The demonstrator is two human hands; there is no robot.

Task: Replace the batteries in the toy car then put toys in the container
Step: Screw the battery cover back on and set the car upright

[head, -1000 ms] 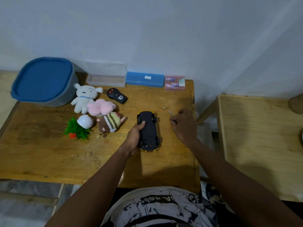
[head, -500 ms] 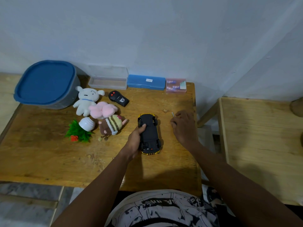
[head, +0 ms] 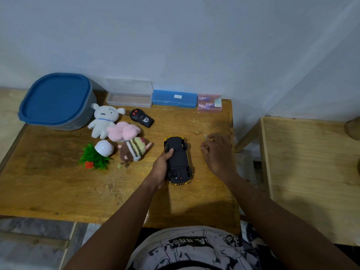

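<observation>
Head view: toy car (head: pixel 178 160) upside down on table (head: pixel 58 182), black underside up. Left hand (head: pixel 161 168) grips its left flank, thumb curled onto underside. Right hand (head: pixel 217 152) near car, apart from it, fingers curled, pinching thin metal tool (head: pixel 205 137). Plush toys (head: pixel 104 119) and remote (head: pixel 142 120) left of car. Container (head: pixel 56 98), blue lid on, back-left corner.

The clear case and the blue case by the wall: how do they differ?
The clear case is see-through; the blue case is opaque. The clear case is open, its lid raised toward the wall; the blue case is closed. The blue case bears a small white label; the clear case shows none. Both are long, flat boxes, side by side.
</observation>
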